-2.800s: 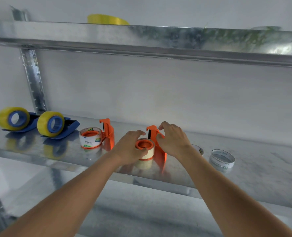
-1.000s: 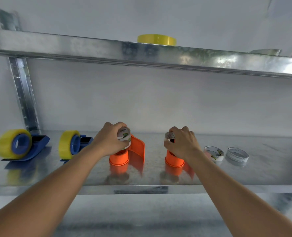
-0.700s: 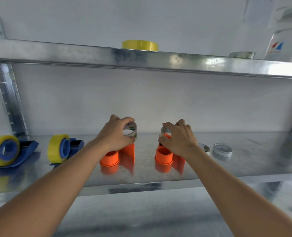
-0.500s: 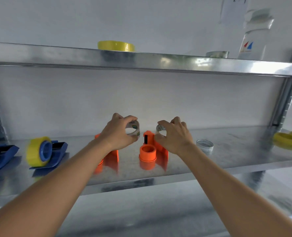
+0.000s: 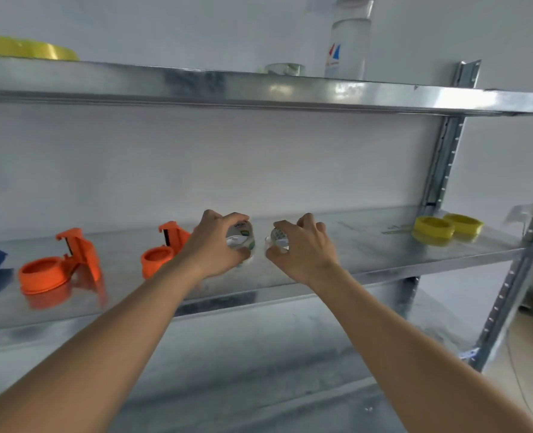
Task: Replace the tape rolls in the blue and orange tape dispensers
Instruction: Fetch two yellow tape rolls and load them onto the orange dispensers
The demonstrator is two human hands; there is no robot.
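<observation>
- I stand at a storeroom or workshop rack: bare galvanized steel shelves [image 5: 384,245] on slotted uprights [image 5: 443,164] against a plain white wall [image 5: 227,157].
- Stock sits along the shelves: yellow tape rolls [image 5: 433,226] near the right end, orange dispensers [image 5: 56,264] toward the left.

Two empty orange dispensers [image 5: 59,264] [image 5: 162,253] lie on the shelf, rolls [image 5: 241,242] [image 5: 278,240] held nearby.

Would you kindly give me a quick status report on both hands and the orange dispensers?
Left hand gripping a clear tape roll; right hand gripping another. Both orange dispensers on the shelf, hubs bare. Nothing in the way.
</observation>
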